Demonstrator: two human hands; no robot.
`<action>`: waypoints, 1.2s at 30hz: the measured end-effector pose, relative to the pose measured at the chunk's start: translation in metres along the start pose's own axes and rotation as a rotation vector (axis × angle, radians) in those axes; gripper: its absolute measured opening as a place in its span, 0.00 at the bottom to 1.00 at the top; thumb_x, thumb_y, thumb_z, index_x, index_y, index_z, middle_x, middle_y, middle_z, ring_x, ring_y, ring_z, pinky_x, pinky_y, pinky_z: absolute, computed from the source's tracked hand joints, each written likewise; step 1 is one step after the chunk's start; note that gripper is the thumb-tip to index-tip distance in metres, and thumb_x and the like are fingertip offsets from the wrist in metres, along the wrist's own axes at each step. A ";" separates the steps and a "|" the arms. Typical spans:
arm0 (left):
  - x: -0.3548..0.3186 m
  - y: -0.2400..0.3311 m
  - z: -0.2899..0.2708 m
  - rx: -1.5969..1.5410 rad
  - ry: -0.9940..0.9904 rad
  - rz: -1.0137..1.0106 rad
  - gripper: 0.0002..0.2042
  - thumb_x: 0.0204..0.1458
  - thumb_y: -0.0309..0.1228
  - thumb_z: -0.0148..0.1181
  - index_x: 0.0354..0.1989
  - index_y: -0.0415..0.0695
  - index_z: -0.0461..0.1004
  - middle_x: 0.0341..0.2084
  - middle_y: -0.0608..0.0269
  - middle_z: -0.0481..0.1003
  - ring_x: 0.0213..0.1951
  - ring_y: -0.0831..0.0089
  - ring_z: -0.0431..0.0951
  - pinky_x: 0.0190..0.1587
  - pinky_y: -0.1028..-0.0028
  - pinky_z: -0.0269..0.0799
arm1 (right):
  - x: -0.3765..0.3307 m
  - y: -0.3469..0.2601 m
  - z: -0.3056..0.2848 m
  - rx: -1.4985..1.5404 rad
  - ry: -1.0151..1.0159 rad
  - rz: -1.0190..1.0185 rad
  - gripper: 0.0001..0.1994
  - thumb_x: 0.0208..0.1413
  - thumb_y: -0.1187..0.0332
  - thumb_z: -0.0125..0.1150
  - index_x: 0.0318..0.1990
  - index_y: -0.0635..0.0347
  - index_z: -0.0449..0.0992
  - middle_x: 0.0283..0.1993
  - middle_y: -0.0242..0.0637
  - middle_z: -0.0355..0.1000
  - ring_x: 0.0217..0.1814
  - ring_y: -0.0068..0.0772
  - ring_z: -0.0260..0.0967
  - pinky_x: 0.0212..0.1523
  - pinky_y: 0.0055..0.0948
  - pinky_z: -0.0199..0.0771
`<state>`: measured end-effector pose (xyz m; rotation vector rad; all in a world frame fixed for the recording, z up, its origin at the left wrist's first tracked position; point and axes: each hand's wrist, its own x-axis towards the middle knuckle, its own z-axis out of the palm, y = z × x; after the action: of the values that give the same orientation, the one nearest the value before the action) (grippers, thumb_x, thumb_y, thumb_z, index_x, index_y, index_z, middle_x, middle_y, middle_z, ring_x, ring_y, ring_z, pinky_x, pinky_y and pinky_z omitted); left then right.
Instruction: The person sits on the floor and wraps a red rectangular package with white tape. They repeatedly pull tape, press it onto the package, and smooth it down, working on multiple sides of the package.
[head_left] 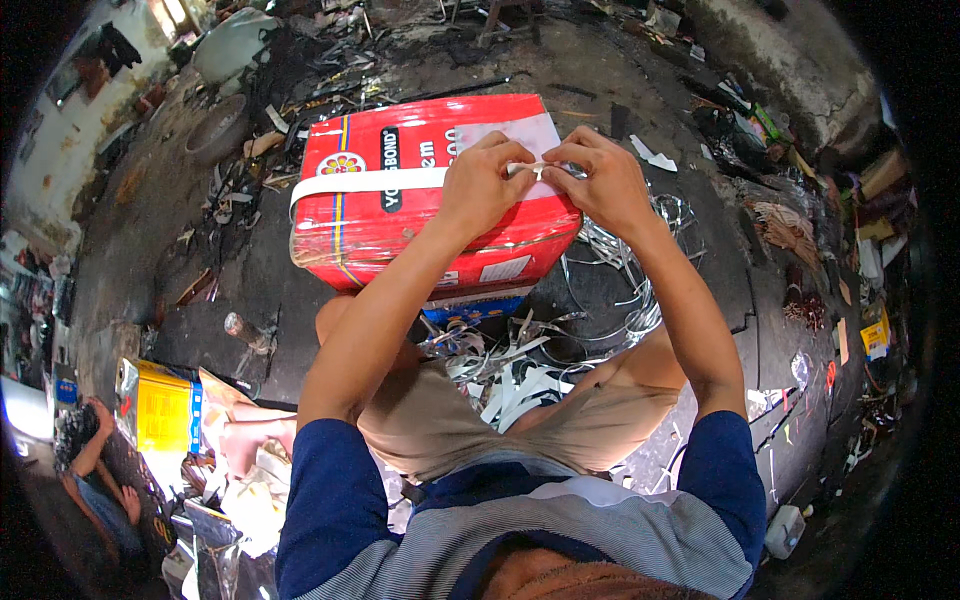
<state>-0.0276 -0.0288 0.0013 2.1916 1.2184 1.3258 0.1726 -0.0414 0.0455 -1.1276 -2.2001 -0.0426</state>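
A red carton (370,240) stands in front of my knees, with a wide white strap (375,181) running across its top from the left edge. On the right part of the lid, my left hand (487,185) and my right hand (602,185) face each other, a short gap apart. Both are closed, thumb against fingers, pinching a narrow, crumpled white length of strap between them. A pale sheet (535,135) lies on the carton's top behind my hands. Under the carton, part of a blue box (475,312) shows.
Loose shiny strips (640,275) lie tangled right of the carton, and white strips (515,390) are heaped between my legs. A yellow tin (160,412) stands at the lower left, near another person's hand (130,503). Scraps litter the dark floor (690,130).
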 end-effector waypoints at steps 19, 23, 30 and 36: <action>0.005 -0.008 0.005 -0.181 -0.086 -0.030 0.07 0.48 0.26 0.71 0.36 0.39 0.84 0.30 0.61 0.77 0.29 0.74 0.77 0.34 0.73 0.73 | -0.003 0.024 0.002 0.185 -0.059 -0.084 0.08 0.53 0.66 0.68 0.37 0.60 0.84 0.42 0.39 0.70 0.43 0.38 0.72 0.41 0.36 0.73; 0.006 -0.010 0.002 -0.177 -0.087 -0.012 0.07 0.48 0.26 0.70 0.35 0.38 0.83 0.30 0.58 0.77 0.28 0.71 0.79 0.33 0.71 0.74 | -0.005 0.022 0.003 0.228 -0.044 -0.034 0.09 0.52 0.67 0.69 0.39 0.59 0.85 0.41 0.38 0.70 0.43 0.36 0.72 0.42 0.34 0.72; 0.004 -0.006 -0.001 -0.196 -0.094 -0.038 0.08 0.49 0.27 0.71 0.36 0.39 0.84 0.29 0.61 0.77 0.30 0.74 0.76 0.34 0.74 0.72 | 0.002 0.017 -0.001 0.220 -0.092 -0.038 0.10 0.50 0.64 0.70 0.36 0.60 0.84 0.40 0.40 0.70 0.44 0.42 0.73 0.46 0.36 0.73; 0.005 -0.011 -0.002 -0.137 -0.085 0.032 0.08 0.48 0.29 0.70 0.35 0.38 0.83 0.30 0.56 0.77 0.30 0.65 0.80 0.35 0.69 0.75 | 0.003 0.016 0.002 0.248 -0.058 -0.025 0.08 0.49 0.68 0.71 0.36 0.60 0.84 0.39 0.36 0.70 0.36 0.33 0.70 0.37 0.31 0.69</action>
<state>-0.0340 -0.0190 -0.0011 2.1559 1.0342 1.2743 0.1820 -0.0279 0.0414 -0.9731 -2.1981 0.2488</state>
